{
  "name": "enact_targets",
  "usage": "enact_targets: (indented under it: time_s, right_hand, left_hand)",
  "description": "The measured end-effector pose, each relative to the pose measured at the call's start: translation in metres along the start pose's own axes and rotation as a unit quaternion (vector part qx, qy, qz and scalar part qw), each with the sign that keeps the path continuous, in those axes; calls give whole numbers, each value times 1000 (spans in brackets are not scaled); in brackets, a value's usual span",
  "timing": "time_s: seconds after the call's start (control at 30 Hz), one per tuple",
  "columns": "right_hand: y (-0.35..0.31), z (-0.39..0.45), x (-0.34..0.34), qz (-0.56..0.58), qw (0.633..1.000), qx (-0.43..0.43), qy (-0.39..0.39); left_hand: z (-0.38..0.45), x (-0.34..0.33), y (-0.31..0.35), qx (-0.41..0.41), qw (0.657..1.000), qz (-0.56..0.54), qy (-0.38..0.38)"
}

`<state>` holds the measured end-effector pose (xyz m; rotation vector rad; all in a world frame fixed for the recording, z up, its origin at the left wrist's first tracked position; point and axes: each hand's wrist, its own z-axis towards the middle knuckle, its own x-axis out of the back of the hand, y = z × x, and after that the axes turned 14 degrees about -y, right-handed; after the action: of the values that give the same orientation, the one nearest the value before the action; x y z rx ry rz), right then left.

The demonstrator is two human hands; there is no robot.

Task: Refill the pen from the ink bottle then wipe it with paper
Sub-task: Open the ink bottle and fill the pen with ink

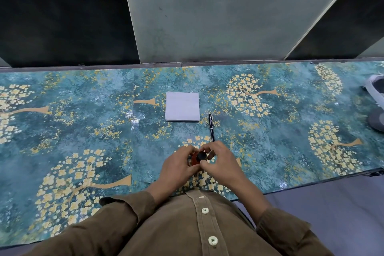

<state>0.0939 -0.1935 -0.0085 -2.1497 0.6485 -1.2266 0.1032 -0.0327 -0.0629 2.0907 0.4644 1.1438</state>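
A small ink bottle [195,159] with a red-orange body and a black cap [202,155] stands on the table in front of me. My left hand [178,167] grips the bottle's body from the left. My right hand [220,162] pinches the black cap with its fingertips. A dark capped pen [211,127] lies on the table just beyond my right hand, pointing away from me. A square stack of white paper [182,106] lies further back, left of the pen. Most of the bottle is hidden by my fingers.
The table [83,131] wears a teal cover with yellow blossom trees. A grey panel [218,16] rises behind its far edge. A grey-and-white object [376,102] sits at the right edge. The table's near right edge drops to the floor [332,203].
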Motion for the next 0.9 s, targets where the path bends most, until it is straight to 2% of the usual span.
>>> enact_targets:
  time_s: [0.17, 0.37, 0.53, 0.63, 0.73, 0.9]
  right_hand:
    - [-2, -2, 0, -5, 1000, 12, -4]
    - [0, 2, -2, -68, 996, -32, 50]
    - [-1, 2, 0, -105, 994, -1, 27]
    - [-2, 3, 0, -77, 996, 39, 10]
    - [-4, 1, 2, -41, 997, 60, 28]
    - [4, -1, 10, 40, 996, 21, 77]
  left_hand:
    - [0, -1, -1, -2, 1000, 0, 0]
    - [0, -1, -1, 3, 1000, -6, -4]
    - [0, 0, 1, 0, 1000, 1, -2]
    - [-1, 0, 2, -10, 1000, 0, 2]
    - [-3, 0, 2, -22, 1000, -12, 14]
    - [3, 1, 8, -34, 998, -35, 29]
